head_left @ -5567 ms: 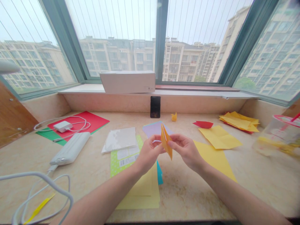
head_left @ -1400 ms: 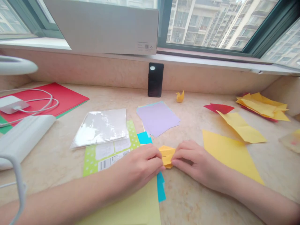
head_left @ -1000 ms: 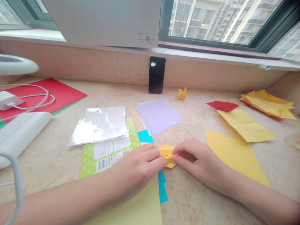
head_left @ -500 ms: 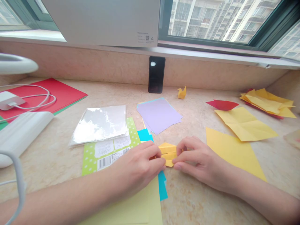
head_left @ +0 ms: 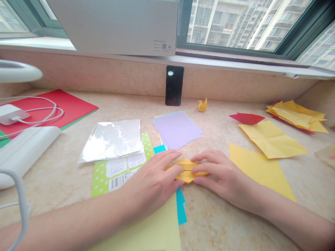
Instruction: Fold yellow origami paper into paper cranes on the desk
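Observation:
A small folded yellow origami paper [head_left: 186, 174] lies on the counter between my hands, with a lengthwise crease or slit along its middle. My left hand [head_left: 159, 174] grips its left end, fingers bent over the top and thumb at the near edge. At the right end, my right hand [head_left: 222, 172] has its fingers on top and thumb along the near side. The fingers cover both ends of the paper. Beneath my left hand lie blue paper [head_left: 181, 207], pale yellow sheets [head_left: 146, 230] and a green polka-dot package [head_left: 101, 177].
A plastic-wrapped packet [head_left: 112, 139] and purple sheets [head_left: 178, 129] lie beyond my hands. A yellow paper bird [head_left: 202, 105] stands near a black phone [head_left: 174, 85]. Yellow sheets [head_left: 259, 170] and a red folded paper [head_left: 247, 118] are at right; red sheets [head_left: 70, 108] and a white cable [head_left: 56, 109] at left.
The fingers of both hands have loosened from a pinch and spread out over the folded paper. More of its right end now shows under my right hand.

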`<state>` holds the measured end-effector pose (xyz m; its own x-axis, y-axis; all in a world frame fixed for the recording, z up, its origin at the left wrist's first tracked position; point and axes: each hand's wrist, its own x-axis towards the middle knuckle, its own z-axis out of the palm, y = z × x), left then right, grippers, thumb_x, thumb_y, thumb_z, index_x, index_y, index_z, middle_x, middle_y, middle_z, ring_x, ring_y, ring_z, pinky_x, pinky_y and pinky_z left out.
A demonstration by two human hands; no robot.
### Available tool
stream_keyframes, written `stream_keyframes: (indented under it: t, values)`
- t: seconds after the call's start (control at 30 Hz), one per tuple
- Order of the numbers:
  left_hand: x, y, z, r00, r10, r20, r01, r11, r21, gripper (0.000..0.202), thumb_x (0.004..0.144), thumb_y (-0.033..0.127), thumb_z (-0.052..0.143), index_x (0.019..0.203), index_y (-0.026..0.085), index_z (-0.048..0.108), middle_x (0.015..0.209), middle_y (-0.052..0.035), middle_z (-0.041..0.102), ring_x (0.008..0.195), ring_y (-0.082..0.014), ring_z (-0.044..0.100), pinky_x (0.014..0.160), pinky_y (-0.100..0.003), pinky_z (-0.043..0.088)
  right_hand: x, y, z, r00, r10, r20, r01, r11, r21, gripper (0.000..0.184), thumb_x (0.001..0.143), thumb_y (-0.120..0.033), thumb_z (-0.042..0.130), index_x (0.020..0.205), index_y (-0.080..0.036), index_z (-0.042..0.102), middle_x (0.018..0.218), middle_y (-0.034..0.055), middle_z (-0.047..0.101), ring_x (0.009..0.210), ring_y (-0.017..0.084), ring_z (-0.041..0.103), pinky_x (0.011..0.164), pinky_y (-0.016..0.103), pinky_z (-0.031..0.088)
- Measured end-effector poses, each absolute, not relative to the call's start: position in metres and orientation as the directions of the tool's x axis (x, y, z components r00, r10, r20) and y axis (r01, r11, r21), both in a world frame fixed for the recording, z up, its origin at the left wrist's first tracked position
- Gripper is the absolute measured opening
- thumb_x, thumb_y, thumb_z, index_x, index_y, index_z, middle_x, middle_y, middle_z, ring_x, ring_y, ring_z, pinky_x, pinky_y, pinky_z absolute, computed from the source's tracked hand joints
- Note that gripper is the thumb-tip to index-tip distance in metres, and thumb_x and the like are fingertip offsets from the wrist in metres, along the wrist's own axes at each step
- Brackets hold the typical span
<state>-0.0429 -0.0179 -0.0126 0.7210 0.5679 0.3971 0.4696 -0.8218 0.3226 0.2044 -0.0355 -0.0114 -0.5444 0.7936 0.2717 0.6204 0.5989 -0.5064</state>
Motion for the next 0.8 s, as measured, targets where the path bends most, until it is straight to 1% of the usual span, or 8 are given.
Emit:
stream_keyframes:
  t: [0.13, 0.3, 0.4, 0.5, 0.57, 0.63, 0.7, 0.8]
  values:
    - [-0.043, -0.016, -0.012, 0.739, 0.555, 0.382, 0.413, -0.821, 0.394, 0.016, 0.099, 0.016, 0.047, 0.107, 0.017, 0.062, 0.109, -0.0090, 0.069, 0.110, -0.0220, 0.062, 0.095, -0.041, 0.052, 0.202, -0.035, -0.011, -0.504, 0.799, 0.327, 0.577, 0.593, -0.561, 0.015, 0.095, -0.020, 0.061, 0.103, -0.026, 0.072, 0.105, 0.0043, 0.071, 0.099, 0.020, 0.065, 0.088, 0.039, 0.053]
    - [-0.041, -0.017, -0.012, 0.698, 0.618, 0.362, 0.459, -0.774, 0.436, 0.025, 0.098, 0.015, 0.048, 0.120, 0.015, 0.058, 0.096, -0.0079, 0.068, 0.089, -0.0202, 0.063, 0.078, -0.035, 0.053, 0.194, -0.037, -0.011, -0.500, 0.769, 0.399, 0.506, 0.633, -0.585, 0.019, 0.098, -0.015, 0.056, 0.110, -0.024, 0.067, 0.098, 0.0030, 0.072, 0.090, 0.017, 0.065, 0.081, 0.034, 0.054]
    - [-0.037, -0.016, -0.012, 0.683, 0.640, 0.352, 0.453, -0.749, 0.483, 0.019, 0.097, 0.017, 0.047, 0.103, 0.015, 0.065, 0.087, -0.0062, 0.065, 0.079, -0.0182, 0.061, 0.071, -0.032, 0.051, 0.189, -0.039, -0.010, -0.476, 0.719, 0.507, 0.452, 0.694, -0.560, 0.023, 0.097, -0.014, 0.056, 0.115, -0.026, 0.065, 0.099, 0.0030, 0.070, 0.091, 0.017, 0.065, 0.081, 0.032, 0.055]
    - [-0.032, -0.013, -0.005, 0.598, 0.737, 0.316, 0.440, -0.631, 0.639, 0.019, 0.096, 0.017, 0.048, 0.089, 0.015, 0.066, 0.084, -0.0047, 0.065, 0.078, -0.0166, 0.060, 0.071, -0.029, 0.048, 0.186, -0.040, -0.004, -0.315, 0.741, 0.593, 0.494, 0.661, -0.564, 0.028, 0.093, -0.019, 0.062, 0.120, -0.027, 0.062, 0.111, 0.0054, 0.068, 0.105, 0.021, 0.064, 0.091, 0.038, 0.053]
    - [-0.029, -0.013, 0.002, 0.477, 0.839, 0.261, 0.411, -0.475, 0.778, 0.016, 0.095, 0.021, 0.052, 0.086, 0.015, 0.064, 0.080, -0.0034, 0.066, 0.076, -0.0162, 0.060, 0.069, -0.028, 0.045, 0.185, -0.039, 0.002, -0.217, 0.811, 0.544, 0.495, 0.572, -0.654, 0.048, 0.087, -0.027, 0.071, 0.132, -0.028, 0.053, 0.125, 0.0083, 0.064, 0.116, 0.026, 0.061, 0.097, 0.045, 0.051]
    - [-0.026, -0.016, 0.009, 0.406, 0.895, 0.182, 0.311, -0.322, 0.894, 0.018, 0.094, 0.029, 0.056, 0.086, 0.015, 0.063, 0.079, -0.0036, 0.066, 0.073, -0.0159, 0.059, 0.067, -0.028, 0.044, 0.182, -0.039, 0.009, -0.201, 0.886, 0.417, 0.416, 0.463, -0.783, 0.065, 0.085, -0.031, 0.073, 0.141, -0.029, 0.043, 0.129, 0.0095, 0.064, 0.118, 0.027, 0.061, 0.098, 0.049, 0.051]
    - [-0.022, -0.020, 0.015, 0.383, 0.913, 0.138, 0.152, -0.210, 0.966, 0.022, 0.092, 0.036, 0.061, 0.089, 0.014, 0.061, 0.081, -0.0042, 0.067, 0.072, -0.0154, 0.059, 0.065, -0.026, 0.043, 0.179, -0.039, 0.015, -0.216, 0.921, 0.324, 0.280, 0.376, -0.883, 0.067, 0.087, -0.031, 0.069, 0.145, -0.029, 0.036, 0.121, 0.0082, 0.068, 0.113, 0.025, 0.065, 0.096, 0.048, 0.052]
    - [-0.015, -0.026, 0.021, 0.375, 0.921, 0.109, -0.048, -0.098, 0.994, 0.029, 0.085, 0.041, 0.070, 0.088, 0.015, 0.059, 0.083, -0.0043, 0.068, 0.075, -0.0155, 0.061, 0.068, -0.026, 0.043, 0.174, -0.038, 0.023, -0.198, 0.929, 0.312, 0.055, 0.329, -0.943, 0.065, 0.089, -0.030, 0.065, 0.145, -0.028, 0.033, 0.109, 0.0068, 0.071, 0.101, 0.022, 0.069, 0.093, 0.045, 0.054]
